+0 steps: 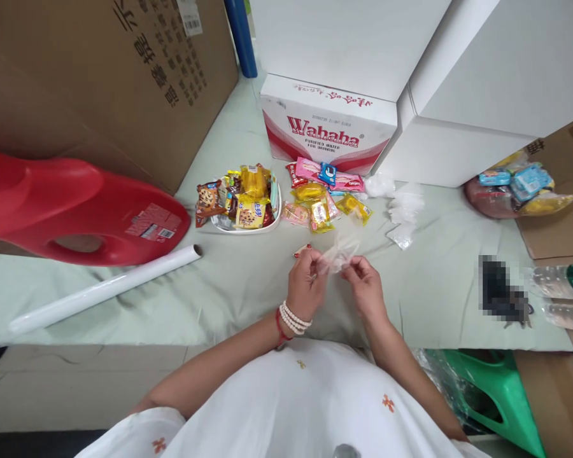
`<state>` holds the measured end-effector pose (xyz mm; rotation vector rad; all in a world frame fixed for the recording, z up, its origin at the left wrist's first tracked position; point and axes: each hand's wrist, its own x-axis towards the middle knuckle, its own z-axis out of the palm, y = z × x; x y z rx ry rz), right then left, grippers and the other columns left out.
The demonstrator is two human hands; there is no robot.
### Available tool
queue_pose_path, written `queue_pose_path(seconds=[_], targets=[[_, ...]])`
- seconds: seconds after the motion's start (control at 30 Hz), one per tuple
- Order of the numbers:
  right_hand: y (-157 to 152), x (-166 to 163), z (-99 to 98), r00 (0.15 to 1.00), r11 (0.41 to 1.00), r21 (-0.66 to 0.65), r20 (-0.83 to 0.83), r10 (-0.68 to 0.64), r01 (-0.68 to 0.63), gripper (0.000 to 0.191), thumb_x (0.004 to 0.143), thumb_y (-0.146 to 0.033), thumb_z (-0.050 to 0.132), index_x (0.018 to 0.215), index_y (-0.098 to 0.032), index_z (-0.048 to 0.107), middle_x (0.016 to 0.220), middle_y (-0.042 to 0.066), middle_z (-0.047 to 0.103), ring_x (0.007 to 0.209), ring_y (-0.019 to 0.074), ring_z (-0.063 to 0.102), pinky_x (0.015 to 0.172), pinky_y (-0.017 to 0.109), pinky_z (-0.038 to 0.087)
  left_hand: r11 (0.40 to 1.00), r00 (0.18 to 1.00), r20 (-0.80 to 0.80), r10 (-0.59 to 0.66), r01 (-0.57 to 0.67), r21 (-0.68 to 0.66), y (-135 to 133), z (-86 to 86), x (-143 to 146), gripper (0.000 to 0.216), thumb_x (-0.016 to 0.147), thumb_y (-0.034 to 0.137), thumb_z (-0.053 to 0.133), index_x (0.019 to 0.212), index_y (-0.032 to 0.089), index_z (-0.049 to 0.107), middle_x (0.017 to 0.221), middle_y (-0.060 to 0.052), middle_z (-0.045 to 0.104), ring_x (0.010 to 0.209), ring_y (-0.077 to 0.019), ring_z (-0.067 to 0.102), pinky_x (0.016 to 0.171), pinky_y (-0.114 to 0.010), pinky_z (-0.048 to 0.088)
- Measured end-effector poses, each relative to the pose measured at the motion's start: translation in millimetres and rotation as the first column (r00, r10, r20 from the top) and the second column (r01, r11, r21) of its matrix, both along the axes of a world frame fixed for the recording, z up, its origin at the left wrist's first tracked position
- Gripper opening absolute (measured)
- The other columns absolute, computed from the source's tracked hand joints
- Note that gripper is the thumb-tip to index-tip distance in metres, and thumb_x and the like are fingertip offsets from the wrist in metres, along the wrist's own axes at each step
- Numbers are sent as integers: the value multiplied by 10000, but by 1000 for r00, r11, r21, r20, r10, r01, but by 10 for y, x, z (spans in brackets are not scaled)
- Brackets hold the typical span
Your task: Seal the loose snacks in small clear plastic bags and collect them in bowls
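Between my two hands is a thin clear plastic bag (340, 252), crumpled and held above the table. My left hand (308, 280), with beads and a red cord at the wrist, pinches its left side. My right hand (364, 283) pinches its right side. A small red-and-white packet (302, 251) shows just beyond my left fingers; whether I touch it is unclear. Past my hands lie loose wrapped snacks (321, 213) in yellow and pink. Left of them stands a white tray (253, 230) heaped with packaged snacks. More crumpled clear bags (405, 210) lie to the right.
A Wahaha carton (329, 127) stands at the back, beside white boxes (472, 83). On the left are a red plastic stool (100, 184), a white roll (109, 286) and a large cardboard box (100, 76). At right sit a snack-filled bowl (489, 207) and plastic bottles (551, 280).
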<state>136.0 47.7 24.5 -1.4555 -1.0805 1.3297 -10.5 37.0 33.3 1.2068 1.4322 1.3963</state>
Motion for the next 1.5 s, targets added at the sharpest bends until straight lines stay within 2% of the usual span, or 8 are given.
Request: queue_pose_path(seconds=[0.27, 0.43, 0.7, 0.8, 0.93, 1.0, 1.17, 1.5], targets=[[156, 314, 157, 958, 967, -207, -271, 91, -151, 423, 726, -581, 826, 868, -221, 657, 814, 18, 681, 717, 165, 614, 658, 282, 517, 937, 726, 664, 178, 82, -341, 185, 0, -220, 459, 732, 543, 813, 820, 210, 509, 799, 32, 634, 748, -161, 681, 749, -359, 621], [88, 134, 201, 974, 987, -114, -208, 87, -112, 595, 716, -679, 795, 1119, -262, 661, 1136, 68, 709, 991, 233, 664, 748, 321, 560, 954, 817, 568, 101, 83, -289, 130, 52, -187, 501, 741, 605, 805, 847, 197, 534, 860, -10, 699, 828, -187, 738, 772, -336, 609], [49, 287, 71, 989, 961, -245, -105, 107, -130, 435, 711, -597, 819, 820, -202, 673, 625, -26, 597, 521, 111, 479, 455, 222, 359, 883, 866, 500, 22, 218, -416, 240, -137, -442, 504, 686, 557, 829, 773, 192, 492, 740, 16, 621, 679, -142, 641, 613, -278, 557], [2, 366, -7, 987, 953, -255, -50, 155, -163, 443, 728, -617, 802, 811, -198, 684, 609, -24, 594, 503, 106, 461, 450, 224, 372, 894, 962, 270, 50, 78, -442, 281, -244, -563, 419, 666, 406, 814, 819, 202, 482, 788, 34, 570, 675, -127, 585, 619, -275, 531], [-59, 347, -124, 992, 981, -171, 75, 102, -88, 416, 762, -617, 768, 828, -211, 703, 620, -27, 568, 541, 124, 482, 478, 238, 428, 959, 911, -336, 241, -277, -64, 161, -146, -591, 377, 657, 234, 769, 980, 200, 578, 1048, -68, 600, 951, -227, 580, 835, -395, 524], [-78, 334, -156, 988, 988, -132, 125, 91, -74, 396, 784, -608, 747, 832, -217, 709, 639, -22, 572, 555, 132, 492, 495, 248, 447, 966, 850, -459, 257, -223, 129, 105, -27, -525, 230, 737, 230, 707, 955, 201, 637, 1069, -104, 620, 1070, -277, 560, 940, -443, 482], [-124, 360, -172, 964, 992, -22, 236, 123, -121, 335, 858, -555, 693, 866, -222, 728, 766, 12, 647, 625, 148, 539, 554, 262, 493, 965, 960, -219, -174, 122, -232, 312, 21, -129, 159, 848, 331, 617, 772, 204, 674, 723, -12, 630, 664, -166, 558, 695, -312, 461], [-273, 407, -121, 911, 972, 91, 377, 169, -218, 244, 927, -453, 645, 903, -246, 771, 854, 42, 690, 773, 195, 625, 685, 298, 506, 893, 980, -55, -189, 148, -425, 629, -446, 274, 152, 767, 287, 632, 709, 167, 704, 660, -2, 666, 635, -152, 588, 630, -265, 430]])
